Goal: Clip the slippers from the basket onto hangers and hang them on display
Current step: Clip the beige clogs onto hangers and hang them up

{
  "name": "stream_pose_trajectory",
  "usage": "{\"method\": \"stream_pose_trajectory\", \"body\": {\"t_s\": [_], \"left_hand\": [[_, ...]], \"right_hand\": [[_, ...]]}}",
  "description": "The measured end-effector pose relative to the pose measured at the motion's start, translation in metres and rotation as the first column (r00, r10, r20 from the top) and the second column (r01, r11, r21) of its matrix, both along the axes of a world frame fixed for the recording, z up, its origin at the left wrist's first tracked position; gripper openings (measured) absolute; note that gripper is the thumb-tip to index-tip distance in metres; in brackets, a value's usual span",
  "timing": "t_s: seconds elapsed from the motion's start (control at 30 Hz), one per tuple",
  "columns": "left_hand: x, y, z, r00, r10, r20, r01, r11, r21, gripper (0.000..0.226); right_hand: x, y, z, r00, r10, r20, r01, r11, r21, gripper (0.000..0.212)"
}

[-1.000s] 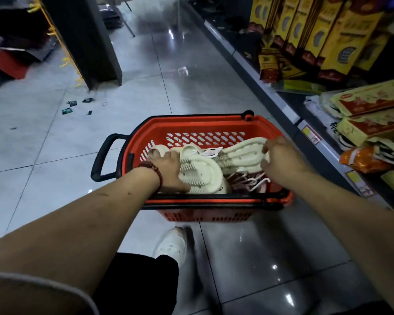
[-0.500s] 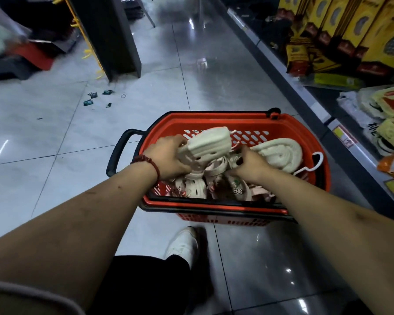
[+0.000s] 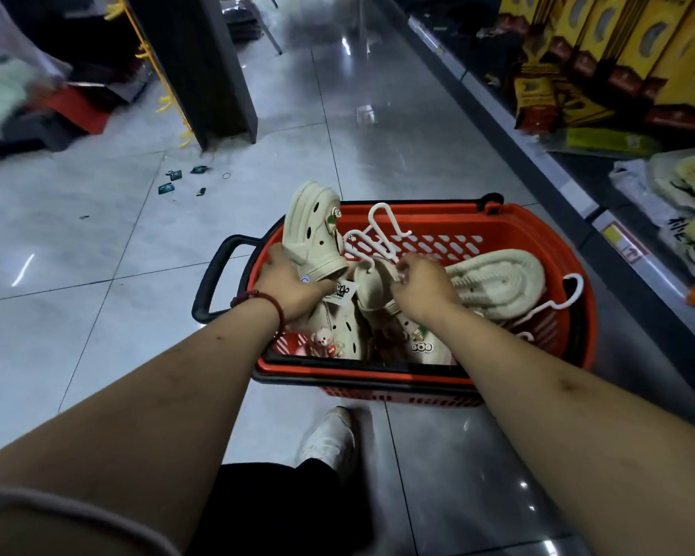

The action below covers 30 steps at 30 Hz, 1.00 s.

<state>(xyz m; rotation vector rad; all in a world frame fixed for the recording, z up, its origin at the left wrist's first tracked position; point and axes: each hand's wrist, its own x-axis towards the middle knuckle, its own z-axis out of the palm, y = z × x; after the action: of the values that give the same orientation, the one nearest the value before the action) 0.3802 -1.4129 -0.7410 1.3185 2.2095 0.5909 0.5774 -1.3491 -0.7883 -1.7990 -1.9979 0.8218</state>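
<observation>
While your left hand (image 3: 293,282) gripped the probably light, bendy foam slipper (image 3: 311,234) by its heel end, your right hand (image 3: 422,286) pinched the thin white hanger (image 3: 378,248) over the basket (image 3: 438,223).

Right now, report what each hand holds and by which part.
Left hand grips a cream clog by its lower end, near the opening. Right hand pinches a white hanger by its stem, below the hook.

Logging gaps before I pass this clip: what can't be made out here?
- Head view: whether the white hanger is clipped onto anything yet; the right hand covers its lower end.
- Print on the paper tag by the left hand's slipper: too small.
- How many more lie low in the basket: forearms hide them.
</observation>
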Motion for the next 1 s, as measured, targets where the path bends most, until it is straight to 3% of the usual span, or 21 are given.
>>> {"method": "stream_pose_trajectory", "body": {"t_s": [0.07, 0.17, 0.23, 0.37, 0.43, 0.57, 0.63, 0.7, 0.8, 1.0], "left_hand": [[0.003, 0.004, -0.004, 0.999, 0.014, -0.043, -0.016, 0.999, -0.031, 0.086], [0.002, 0.007, -0.008, 0.995, 0.04, -0.09, -0.043, 0.999, -0.033, 0.061], [0.002, 0.008, -0.007, 0.993, 0.076, -0.089, -0.078, 0.997, -0.016, 0.052], [-0.003, 0.007, -0.007, 0.986, 0.148, -0.073, -0.148, 0.989, 0.012, 0.046], [-0.007, 0.007, -0.006, 0.986, 0.164, -0.032, -0.164, 0.986, 0.003, 0.038], [-0.017, 0.004, 0.001, 0.975, 0.216, 0.045, -0.217, 0.976, 0.015, 0.038], [-0.02, 0.001, 0.006, 0.969, 0.235, 0.076, -0.238, 0.971, 0.028, 0.043], [-0.021, -0.002, 0.012, 0.965, 0.247, 0.083, -0.251, 0.967, 0.042, 0.041], [-0.015, -0.008, 0.024, 0.961, 0.246, 0.123, -0.255, 0.965, 0.063, 0.042], [0.019, -0.021, 0.054, 0.936, 0.2, 0.29, -0.255, 0.952, 0.167, 0.038]], "right_hand": [[-0.001, 0.003, 0.002, 0.998, -0.067, -0.001, 0.067, 0.992, 0.102, 0.039], [-0.005, 0.014, 0.007, 0.996, -0.066, -0.066, 0.079, 0.973, 0.218, 0.044], [-0.012, 0.025, 0.009, 0.989, -0.052, -0.135, 0.075, 0.983, 0.168, 0.053], [-0.026, 0.044, 0.003, 0.977, 0.03, -0.212, -0.05, 0.995, -0.089, 0.061], [-0.031, 0.049, -0.001, 0.983, 0.131, -0.127, -0.147, 0.982, -0.122, 0.052], [-0.037, 0.046, -0.002, 0.986, 0.163, -0.045, -0.161, 0.986, 0.049, 0.035], [-0.034, 0.04, 0.007, 0.978, 0.207, 0.003, -0.205, 0.968, 0.143, 0.038], [-0.023, 0.034, 0.025, 0.958, 0.244, 0.148, -0.272, 0.939, 0.211, 0.045], [0.002, 0.024, 0.056, 0.904, 0.233, 0.358, -0.353, 0.88, 0.318, 0.036], [0.069, -0.008, 0.102, 0.857, 0.164, 0.488, -0.355, 0.875, 0.329, 0.027]]}}
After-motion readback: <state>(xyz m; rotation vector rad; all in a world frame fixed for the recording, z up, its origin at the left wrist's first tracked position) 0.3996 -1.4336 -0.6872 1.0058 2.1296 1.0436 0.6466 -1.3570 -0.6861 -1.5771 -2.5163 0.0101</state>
